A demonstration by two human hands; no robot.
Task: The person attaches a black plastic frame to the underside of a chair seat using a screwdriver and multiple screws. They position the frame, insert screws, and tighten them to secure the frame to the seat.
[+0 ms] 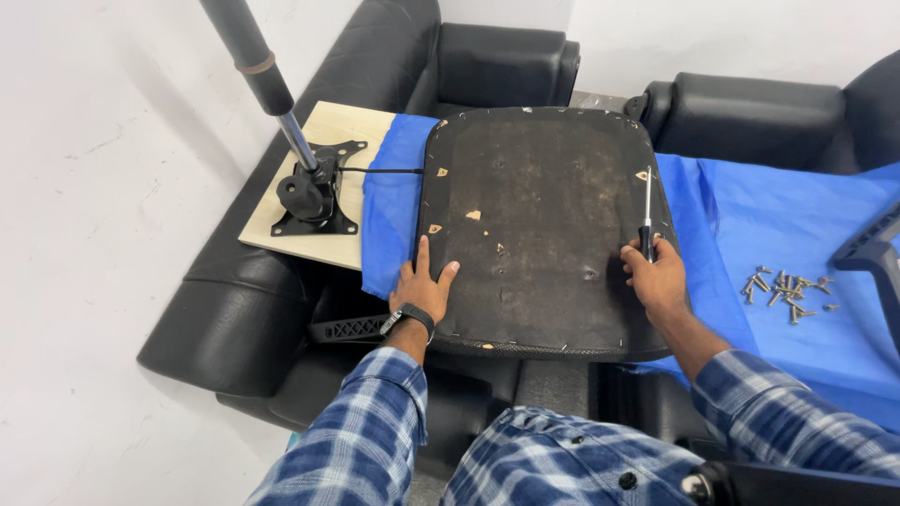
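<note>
An upturned chair seat (539, 215) with a dark fabric underside lies on a blue sheet (778, 225). My left hand (424, 286) rests flat on the seat's near left edge, fingers spread. A black watch sits on that wrist. My right hand (653, 276) grips a screwdriver (647, 211) by its black handle. Its metal shaft points away from me, with the tip at a hole near the seat's right edge.
A pile of several screws (786, 290) lies on the blue sheet at right. A black chair mechanism with a gas cylinder (305, 183) stands on a wooden board (333, 141) at left. Black sofas surround the work area. A black chair part (877, 248) shows at far right.
</note>
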